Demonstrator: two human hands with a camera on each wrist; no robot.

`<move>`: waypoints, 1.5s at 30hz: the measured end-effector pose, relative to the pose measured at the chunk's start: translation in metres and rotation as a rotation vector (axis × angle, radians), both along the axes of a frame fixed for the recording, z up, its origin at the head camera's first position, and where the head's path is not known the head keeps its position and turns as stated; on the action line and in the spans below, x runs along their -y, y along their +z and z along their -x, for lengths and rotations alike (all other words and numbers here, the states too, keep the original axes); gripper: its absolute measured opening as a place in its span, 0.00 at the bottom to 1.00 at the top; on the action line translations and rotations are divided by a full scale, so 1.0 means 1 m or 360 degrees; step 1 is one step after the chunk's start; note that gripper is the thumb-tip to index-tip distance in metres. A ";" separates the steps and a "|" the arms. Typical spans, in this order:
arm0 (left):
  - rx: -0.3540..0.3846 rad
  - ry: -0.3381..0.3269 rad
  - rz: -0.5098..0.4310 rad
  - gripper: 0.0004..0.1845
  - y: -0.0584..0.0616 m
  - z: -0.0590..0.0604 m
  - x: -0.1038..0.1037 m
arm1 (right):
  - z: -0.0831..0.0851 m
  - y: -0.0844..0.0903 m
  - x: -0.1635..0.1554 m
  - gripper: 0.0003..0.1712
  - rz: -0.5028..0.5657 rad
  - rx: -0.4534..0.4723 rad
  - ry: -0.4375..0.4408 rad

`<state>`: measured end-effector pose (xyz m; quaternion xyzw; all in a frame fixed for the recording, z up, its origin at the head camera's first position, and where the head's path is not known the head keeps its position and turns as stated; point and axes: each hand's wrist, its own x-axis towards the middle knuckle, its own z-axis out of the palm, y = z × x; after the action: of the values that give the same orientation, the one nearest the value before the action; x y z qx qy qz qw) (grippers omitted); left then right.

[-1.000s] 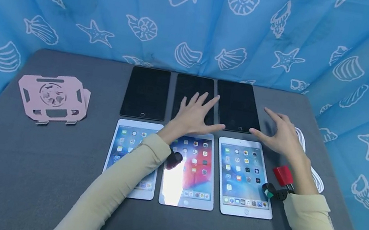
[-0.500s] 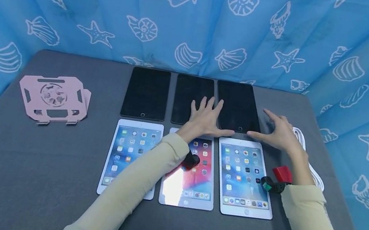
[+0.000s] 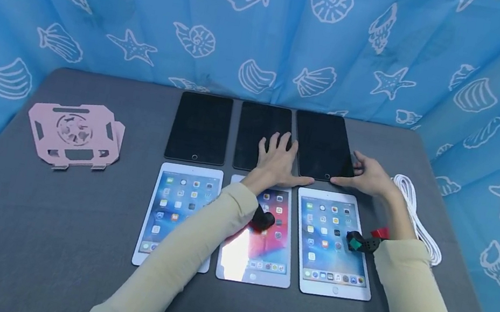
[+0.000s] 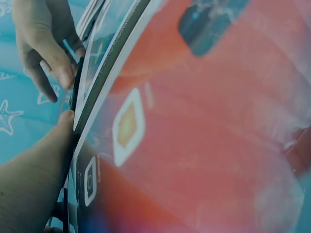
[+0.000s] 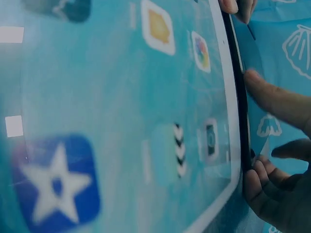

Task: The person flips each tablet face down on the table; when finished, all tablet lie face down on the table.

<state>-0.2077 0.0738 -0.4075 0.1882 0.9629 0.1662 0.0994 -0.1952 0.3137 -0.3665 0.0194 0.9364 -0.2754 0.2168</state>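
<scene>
Three black tablets lie in a back row in the head view. My left hand (image 3: 274, 162) spreads over the near part of the middle black tablet (image 3: 260, 119), its fingers reaching to the left side of the right black tablet (image 3: 323, 143). The left thumb extends along that right tablet's near edge. My right hand (image 3: 370, 176) grips the same tablet's near right corner, thumb at the front edge and fingers curled at the side. In the right wrist view, the right fingers (image 5: 260, 187) meet its dark edge. Both hands (image 4: 41, 46) appear at its edge in the left wrist view.
Three lit white tablets form the front row: left (image 3: 180, 194), middle (image 3: 273, 241) and right (image 3: 326, 233). The left black tablet (image 3: 200, 129) lies beside a pink stand (image 3: 96, 126). At right are a white cable (image 3: 424, 235) and a partly hidden red plug (image 3: 381, 232).
My left hand has moved right from the middle black tablet towards the right one. My right hand has come left to that tablet's corner, its fingers curling in.
</scene>
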 end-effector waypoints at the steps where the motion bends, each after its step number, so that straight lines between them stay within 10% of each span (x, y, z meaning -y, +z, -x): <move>1: -0.0006 0.0003 -0.0009 0.56 0.000 0.000 0.000 | 0.000 0.000 0.001 0.68 0.0019 0.0007 -0.0022; 29: -0.0065 0.0130 -0.0045 0.55 -0.006 -0.002 -0.005 | -0.009 -0.013 0.005 0.68 0.0776 0.0108 -0.0491; 45: -0.0021 0.0132 -0.0179 0.50 -0.006 -0.001 -0.010 | -0.016 0.014 0.018 0.66 0.0851 -0.0263 -0.0442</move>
<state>-0.2063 0.0840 -0.4133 0.1546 0.9596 0.2228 0.0754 -0.1788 0.2962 -0.3529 0.0668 0.8336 -0.5395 0.0978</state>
